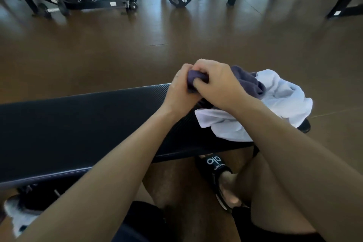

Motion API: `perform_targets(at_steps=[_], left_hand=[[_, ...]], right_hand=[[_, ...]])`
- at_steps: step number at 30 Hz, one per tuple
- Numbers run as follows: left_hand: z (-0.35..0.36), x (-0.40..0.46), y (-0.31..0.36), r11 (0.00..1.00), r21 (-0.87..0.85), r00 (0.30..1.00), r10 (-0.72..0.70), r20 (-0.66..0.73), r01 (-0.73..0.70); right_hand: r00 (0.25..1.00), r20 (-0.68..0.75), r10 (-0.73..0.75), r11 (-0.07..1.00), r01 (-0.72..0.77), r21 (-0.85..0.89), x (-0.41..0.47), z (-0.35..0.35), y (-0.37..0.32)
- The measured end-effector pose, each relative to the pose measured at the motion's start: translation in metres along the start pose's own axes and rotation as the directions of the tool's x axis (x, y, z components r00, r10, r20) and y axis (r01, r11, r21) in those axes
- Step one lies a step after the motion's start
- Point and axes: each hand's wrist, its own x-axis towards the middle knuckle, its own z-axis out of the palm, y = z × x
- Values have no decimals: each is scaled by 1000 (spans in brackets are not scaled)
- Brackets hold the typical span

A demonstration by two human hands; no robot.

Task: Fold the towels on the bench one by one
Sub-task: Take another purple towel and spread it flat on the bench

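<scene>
Fingers [198, 82] of both hands curled, pinching purple towel [249, 82] corner above worktop [78, 124] far edge. Advisable: find second corner, lift clear of white towel [279, 94].

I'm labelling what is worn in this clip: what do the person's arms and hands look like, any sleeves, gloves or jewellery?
Both forearms are bare, with no sleeves in view and no gloves. The left hand wears a thin pale ring on one finger. The right hand shows no ring, watch or band.
</scene>
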Motion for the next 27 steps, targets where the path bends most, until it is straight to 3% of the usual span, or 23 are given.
perform_targets(at_steps=[3,6,10,13,16,18,22,24,27], left_hand=[[-19,5,7,996,-81,994,-32,-100,24],[-45,4,16,984,-165,975,-106,-198,73],[-88,2,25,958,-240,875,-249,-415,159],[-117,-5,26,977,-123,870,-213,-444,176],[-138,-17,28,984,38,869,-135,-475,174],[-147,-26,31,970,165,885,-86,-457,179],[-153,-39,32,923,336,951,-87,-297,189],[-154,-43,32,924,333,961,-105,-255,189],[-158,-47,33,927,329,970,-116,-213,183]], right_hand=[[994,-82,-71,994,78,83,3,9,-11],[988,-151,-43,996,54,70,8,18,-20],[1000,-20,1,1000,0,25,9,32,-23],[997,57,44,992,-50,117,9,45,-27],[1000,-2,14,985,-14,174,8,57,-38],[1000,-5,31,958,-28,285,6,61,-51],[970,243,-26,852,-106,513,-4,70,-78],[955,286,-78,861,-80,502,-7,79,-82],[974,223,-41,897,-62,438,-7,87,-82]])
